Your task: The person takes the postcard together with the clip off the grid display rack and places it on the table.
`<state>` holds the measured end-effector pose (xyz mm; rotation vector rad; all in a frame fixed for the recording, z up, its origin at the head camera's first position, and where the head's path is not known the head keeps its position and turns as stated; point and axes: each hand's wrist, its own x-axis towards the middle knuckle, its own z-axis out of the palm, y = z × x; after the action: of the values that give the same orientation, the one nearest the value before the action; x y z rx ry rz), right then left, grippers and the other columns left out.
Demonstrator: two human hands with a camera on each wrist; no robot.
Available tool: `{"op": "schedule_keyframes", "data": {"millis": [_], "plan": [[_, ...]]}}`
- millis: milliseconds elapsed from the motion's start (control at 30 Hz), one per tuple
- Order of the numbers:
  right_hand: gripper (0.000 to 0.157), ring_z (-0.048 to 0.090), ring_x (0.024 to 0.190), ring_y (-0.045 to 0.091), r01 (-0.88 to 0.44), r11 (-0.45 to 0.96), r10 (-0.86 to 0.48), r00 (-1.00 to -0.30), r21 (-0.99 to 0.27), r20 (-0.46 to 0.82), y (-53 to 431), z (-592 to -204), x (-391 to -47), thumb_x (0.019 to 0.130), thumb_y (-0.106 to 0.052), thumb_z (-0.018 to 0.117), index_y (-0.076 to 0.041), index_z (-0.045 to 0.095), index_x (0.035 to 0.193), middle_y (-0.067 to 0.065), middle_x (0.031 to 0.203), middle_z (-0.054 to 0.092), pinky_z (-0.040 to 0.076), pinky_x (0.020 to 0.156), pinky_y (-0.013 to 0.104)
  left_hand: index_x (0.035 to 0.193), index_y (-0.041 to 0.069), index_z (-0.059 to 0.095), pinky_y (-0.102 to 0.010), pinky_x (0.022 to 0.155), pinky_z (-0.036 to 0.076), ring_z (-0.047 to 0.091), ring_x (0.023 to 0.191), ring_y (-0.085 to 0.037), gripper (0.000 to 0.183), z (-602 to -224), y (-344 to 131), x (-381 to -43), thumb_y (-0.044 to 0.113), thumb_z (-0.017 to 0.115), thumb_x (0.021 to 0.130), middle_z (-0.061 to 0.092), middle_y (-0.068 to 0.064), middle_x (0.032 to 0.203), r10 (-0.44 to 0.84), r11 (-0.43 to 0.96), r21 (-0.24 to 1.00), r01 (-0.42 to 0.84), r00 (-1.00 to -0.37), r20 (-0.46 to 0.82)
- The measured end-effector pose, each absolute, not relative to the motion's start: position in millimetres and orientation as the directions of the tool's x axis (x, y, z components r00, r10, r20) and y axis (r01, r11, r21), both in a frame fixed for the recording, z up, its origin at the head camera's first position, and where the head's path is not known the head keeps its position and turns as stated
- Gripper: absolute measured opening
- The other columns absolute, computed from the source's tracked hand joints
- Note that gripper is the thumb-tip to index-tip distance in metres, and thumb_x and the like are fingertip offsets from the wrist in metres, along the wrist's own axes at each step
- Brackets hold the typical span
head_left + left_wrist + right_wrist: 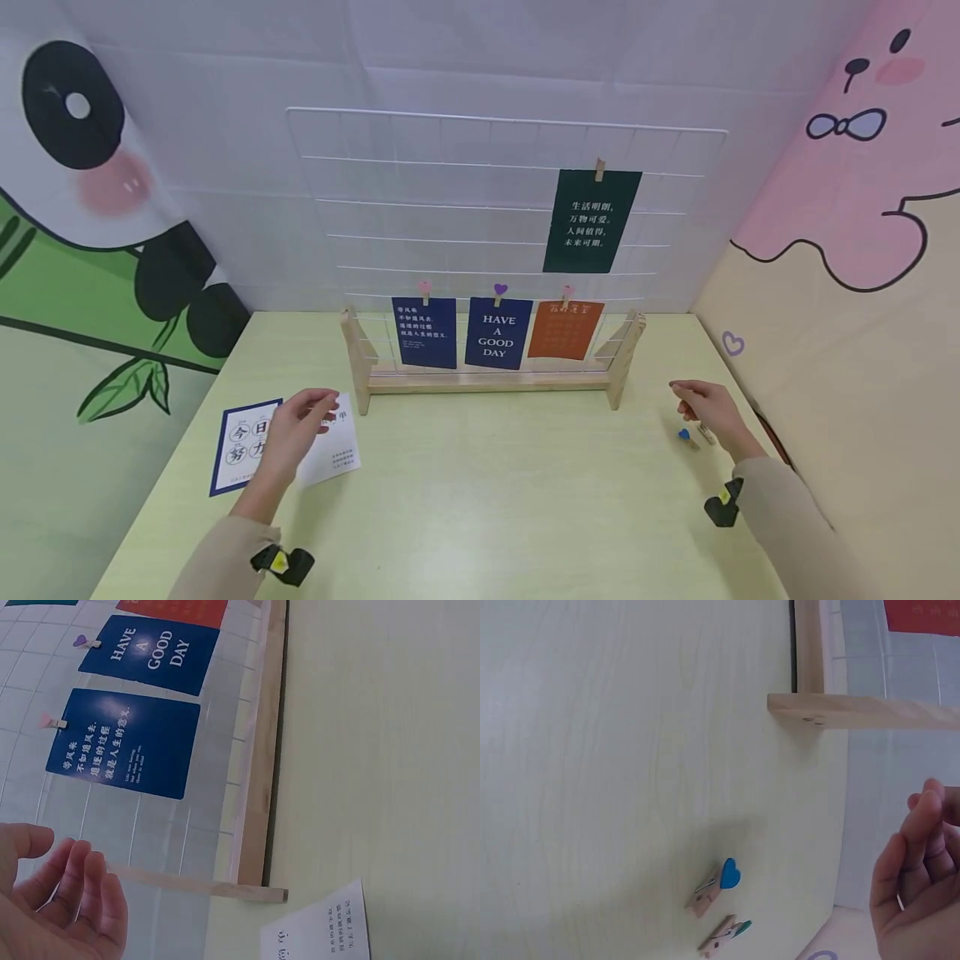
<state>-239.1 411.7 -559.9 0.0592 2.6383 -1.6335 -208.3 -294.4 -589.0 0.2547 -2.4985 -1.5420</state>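
Note:
My left hand (294,433) is raised over two cards at the table's left, fingers loosely bent with nothing between them. Beneath it lie a blue-bordered white card (228,454) and a plain white card (341,454), both partly covered by the hand. In the left wrist view, a gap shows between thumb and fingers (91,881). On the other side, my right hand (712,412) hovers above a clothespin with a blue heart (730,874) and another with a green piece (741,928). Its fingertips sit close to the thumb, with nothing visible held.
A white wire grid (480,204) stands in a wooden base (487,382) at the table's back. Clothespins hold a dark green card (592,250), two blue cards (498,354) and an orange card (566,333) on it. Cartoon-printed walls flank the table (487,500).

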Motion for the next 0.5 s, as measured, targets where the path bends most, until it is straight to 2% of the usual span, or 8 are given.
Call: {"op": "schedule_keyframes", "data": {"millis": [67,233,300,367,433,500], "plan": [[0.047,0.053,0.057,0.010,0.031,0.444,0.003,-0.999,-0.896,-0.033,415.4,-569.3,-249.3,0.086,-0.042,0.052,-0.007,0.056,0.116,0.004,0.069,0.057,0.048,0.051,0.021,0.110,0.028,0.055,-0.029,0.063,0.051,0.057,0.084,-0.015,0.039,-583.7,-288.6,-210.1,0.054,0.047,0.083,0.058,0.005,0.098,-0.227,0.424,0.905,-0.036,-0.972,0.068],[0.035,0.052,0.057,0.013,-0.038,0.342,-0.104,-0.995,-0.939,0.002,394.5,-537.4,-245.6,0.090,-0.026,0.051,-0.003,0.056,0.116,0.007,0.067,0.055,0.047,0.052,0.022,0.114,0.022,0.055,-0.026,0.063,0.050,0.056,0.086,-0.018,0.038,-567.2,-274.8,-209.7,0.046,0.049,0.086,0.057,-0.002,0.103,-0.134,0.347,0.937,0.021,-0.988,0.072],[0.035,0.053,0.058,0.015,-0.036,0.345,-0.101,-0.995,-0.938,0.001,390.7,-533.5,-248.8,0.090,-0.026,0.051,-0.003,0.056,0.117,0.009,0.068,0.055,0.048,0.053,0.024,0.115,0.015,0.054,-0.028,0.065,0.049,0.055,0.088,-0.021,0.038,-539.4,-261.7,-199.4,0.041,0.050,0.088,0.056,-0.008,0.104,-0.088,0.311,0.950,0.029,-0.994,0.059],[0.037,0.053,0.059,0.014,-0.025,0.383,-0.076,-0.997,-0.923,-0.004,392.1,-540.4,-257.4,0.090,-0.033,0.051,-0.009,0.057,0.117,0.007,0.069,0.056,0.049,0.055,0.024,0.114,0.008,0.055,-0.030,0.065,0.049,0.055,0.086,-0.023,0.036,-506.1,-245.3,-185.3,0.034,0.051,0.089,0.057,-0.012,0.102,-0.053,0.270,0.962,0.047,-0.997,0.064],[0.038,0.054,0.060,0.013,-0.015,0.410,-0.056,-0.998,-0.912,-0.009,393.3,-547.3,-266.4,0.088,-0.036,0.051,-0.012,0.057,0.117,0.006,0.070,0.057,0.049,0.055,0.024,0.111,0.004,0.055,-0.034,0.068,0.049,0.055,0.085,-0.024,0.036,-467.8,-225.8,-168.1,0.032,0.051,0.089,0.057,-0.014,0.100,-0.046,0.282,0.958,0.045,-0.997,0.060],[0.038,0.054,0.061,0.015,-0.027,0.411,-0.081,-0.997,-0.911,-0.007,383.5,-532.8,-262.8,0.089,-0.034,0.051,-0.010,0.056,0.118,0.008,0.071,0.056,0.050,0.056,0.026,0.110,0.000,0.054,-0.034,0.069,0.049,0.055,0.084,-0.024,0.035,-440.1,-210.6,-155.9,0.029,0.051,0.090,0.056,-0.017,0.099,-0.046,0.294,0.955,0.044,-0.997,0.060]]}}
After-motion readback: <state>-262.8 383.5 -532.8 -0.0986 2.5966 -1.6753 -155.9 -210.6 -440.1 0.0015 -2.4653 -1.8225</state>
